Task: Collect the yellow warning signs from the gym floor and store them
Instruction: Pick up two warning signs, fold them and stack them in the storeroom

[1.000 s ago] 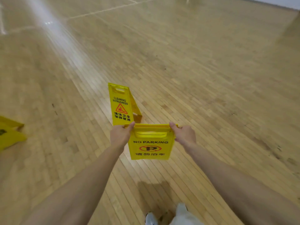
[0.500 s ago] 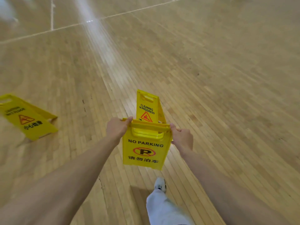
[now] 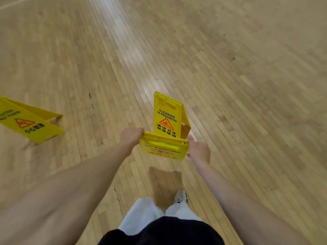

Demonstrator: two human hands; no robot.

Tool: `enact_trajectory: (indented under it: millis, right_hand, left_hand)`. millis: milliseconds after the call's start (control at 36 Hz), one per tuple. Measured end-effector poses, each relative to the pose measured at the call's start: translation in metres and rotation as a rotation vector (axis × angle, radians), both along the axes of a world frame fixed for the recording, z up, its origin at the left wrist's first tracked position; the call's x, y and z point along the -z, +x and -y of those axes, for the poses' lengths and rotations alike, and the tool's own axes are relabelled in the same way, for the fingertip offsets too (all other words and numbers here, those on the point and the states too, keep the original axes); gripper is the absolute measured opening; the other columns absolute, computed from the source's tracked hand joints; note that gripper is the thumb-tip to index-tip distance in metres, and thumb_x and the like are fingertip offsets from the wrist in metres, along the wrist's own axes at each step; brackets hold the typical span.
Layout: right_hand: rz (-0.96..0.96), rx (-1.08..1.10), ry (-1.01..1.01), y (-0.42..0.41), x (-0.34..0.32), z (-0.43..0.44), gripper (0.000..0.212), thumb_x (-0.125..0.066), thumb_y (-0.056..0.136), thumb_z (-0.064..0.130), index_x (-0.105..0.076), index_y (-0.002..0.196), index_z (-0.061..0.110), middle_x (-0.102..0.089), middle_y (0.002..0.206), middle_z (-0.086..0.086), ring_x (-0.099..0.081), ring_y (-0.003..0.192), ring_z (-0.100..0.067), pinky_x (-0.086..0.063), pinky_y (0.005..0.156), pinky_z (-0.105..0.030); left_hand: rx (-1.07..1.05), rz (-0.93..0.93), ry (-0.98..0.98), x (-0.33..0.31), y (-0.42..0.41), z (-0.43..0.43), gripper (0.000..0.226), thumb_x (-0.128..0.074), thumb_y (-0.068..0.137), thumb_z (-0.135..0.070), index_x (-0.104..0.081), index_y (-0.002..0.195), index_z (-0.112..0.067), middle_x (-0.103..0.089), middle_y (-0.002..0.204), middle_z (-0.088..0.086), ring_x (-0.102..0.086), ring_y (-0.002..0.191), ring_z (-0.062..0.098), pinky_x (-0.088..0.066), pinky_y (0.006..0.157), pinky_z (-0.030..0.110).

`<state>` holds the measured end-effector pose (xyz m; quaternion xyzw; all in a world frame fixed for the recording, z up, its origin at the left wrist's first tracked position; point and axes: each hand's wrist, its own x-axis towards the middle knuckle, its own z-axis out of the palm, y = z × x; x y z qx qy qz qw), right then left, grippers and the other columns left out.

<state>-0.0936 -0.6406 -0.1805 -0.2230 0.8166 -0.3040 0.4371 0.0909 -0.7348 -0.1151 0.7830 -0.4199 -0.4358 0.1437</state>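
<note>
Head view. Pale hardwood strip flooring, glossy along one streak of reflected light, fills the frame. A yellow NO PARKING sign, of smooth rigid plastic and seemingly folded flat, is held clear of the floor by its top bar: the left hand is closed on the bar's left end and the right hand on its right end, fingers wrapped over the rim. The bar's long axis runs across, from one hand to the other, and the panel hangs below the fingers.

Just beyond the fingers, a CLEANING IN PROGRESS sign stands upright on the floor as an open A-frame, its handle slot at the top; it is judged the next to be collected, and the right hand appears slightly nearer to it. Well to the left of the left hand, a third wet-floor sign is seen, its lettering blurred. White trousers and a shoe are visible below the hands. No storage place is shown.
</note>
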Motion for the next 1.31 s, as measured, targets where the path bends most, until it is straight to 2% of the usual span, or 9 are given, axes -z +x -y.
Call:
enact_trajectory:
  millis: [167, 278, 389, 472, 639, 778, 972, 1194, 1306]
  right_hand:
    - [0.040, 0.038, 0.064, 0.008, 0.017, 0.049, 0.054, -0.049, 0.082, 0.061, -0.063, 0.056, 0.016, -0.069, 0.087, -0.012, -0.067, 0.090, -0.035, -0.056, 0.081, -0.051]
    - [0.078, 0.107, 0.144, 0.016, 0.037, 0.079, 0.060, -0.053, 0.076, 0.066, -0.069, 0.067, 0.009, -0.071, 0.083, -0.010, -0.069, 0.082, -0.031, -0.058, 0.078, -0.049]
    - [0.119, 0.214, 0.218, 0.032, 0.056, 0.109, 0.064, -0.053, 0.073, 0.068, -0.069, 0.086, 0.008, -0.071, 0.089, -0.008, -0.071, 0.082, -0.026, -0.058, 0.083, -0.047]
    - [0.172, 0.282, 0.248, 0.041, 0.072, 0.132, 0.049, -0.055, 0.085, 0.055, -0.071, 0.087, 0.008, -0.071, 0.085, -0.005, -0.068, 0.064, -0.016, -0.057, 0.086, -0.046]
    - [0.242, 0.429, 0.267, 0.039, 0.112, 0.170, 0.045, -0.058, 0.087, 0.051, -0.070, 0.101, 0.010, -0.072, 0.106, -0.010, -0.070, 0.077, -0.022, -0.059, 0.086, -0.042]
    - [0.312, 0.483, 0.288, 0.024, 0.139, 0.199, 0.051, -0.051, 0.089, 0.059, -0.062, 0.093, 0.010, -0.063, 0.098, -0.007, -0.067, 0.089, -0.023, -0.057, 0.075, -0.031]
    - [0.528, 0.514, 0.258, 0.000, 0.181, 0.226, 0.082, -0.047, 0.080, 0.075, -0.048, 0.137, 0.016, -0.057, 0.136, -0.009, -0.058, 0.119, -0.024, -0.053, 0.087, -0.033]
    - [0.553, 0.418, 0.283, -0.028, 0.202, 0.266, 0.087, -0.040, 0.073, 0.084, -0.056, 0.126, 0.018, -0.065, 0.122, -0.011, -0.066, 0.106, -0.024, -0.055, 0.086, -0.034]
    - [0.498, 0.400, 0.307, -0.044, 0.211, 0.288, 0.095, -0.038, 0.063, 0.090, -0.058, 0.124, 0.021, -0.068, 0.117, -0.006, -0.068, 0.100, -0.024, -0.056, 0.086, -0.036]
  left_hand:
    - [-0.005, -0.022, 0.066, 0.029, 0.007, 0.057, 0.014, -0.061, 0.077, -0.020, -0.057, 0.071, -0.007, -0.053, 0.068, 0.005, -0.058, 0.074, 0.027, -0.055, 0.089, 0.048]
    - [0.051, -0.045, 0.109, 0.064, 0.015, 0.103, 0.046, -0.060, 0.067, -0.029, -0.059, 0.102, 0.001, -0.056, 0.083, 0.011, -0.057, 0.083, 0.027, -0.056, 0.085, 0.042]
    - [0.191, -0.008, 0.159, 0.085, 0.018, 0.140, 0.020, -0.059, 0.077, -0.026, -0.054, 0.078, -0.006, -0.048, 0.082, 0.013, -0.047, 0.070, 0.023, -0.035, 0.057, 0.030]
    - [0.255, 0.016, 0.189, 0.105, 0.025, 0.166, 0.020, -0.058, 0.081, -0.026, -0.053, 0.077, -0.008, -0.048, 0.078, 0.011, -0.044, 0.069, 0.023, -0.028, 0.052, 0.028]
    - [0.341, 0.004, 0.243, 0.148, 0.022, 0.207, 0.022, -0.060, 0.085, -0.030, -0.063, 0.081, -0.009, -0.051, 0.071, 0.007, -0.047, 0.069, 0.023, -0.033, 0.056, 0.029]
    - [0.355, 0.012, 0.271, 0.184, 0.008, 0.235, 0.025, -0.055, 0.089, -0.035, -0.063, 0.088, -0.011, -0.049, 0.068, 0.004, -0.045, 0.062, 0.017, -0.034, 0.055, 0.028]
    - [0.293, 0.016, 0.291, 0.218, -0.018, 0.270, 0.046, -0.031, 0.094, -0.048, -0.047, 0.069, -0.013, -0.052, 0.102, 0.012, -0.058, 0.105, 0.035, -0.045, 0.100, 0.046]
    - [0.249, 0.137, 0.241, 0.254, -0.042, 0.303, 0.055, -0.022, 0.095, -0.052, -0.053, 0.095, -0.006, -0.057, 0.105, 0.016, -0.055, 0.092, 0.031, -0.040, 0.077, 0.036]
    - [0.290, 0.139, 0.211, 0.261, -0.058, 0.321, 0.055, -0.022, 0.097, -0.048, -0.055, 0.101, -0.005, -0.053, 0.106, 0.012, -0.048, 0.092, 0.027, -0.035, 0.079, 0.035]
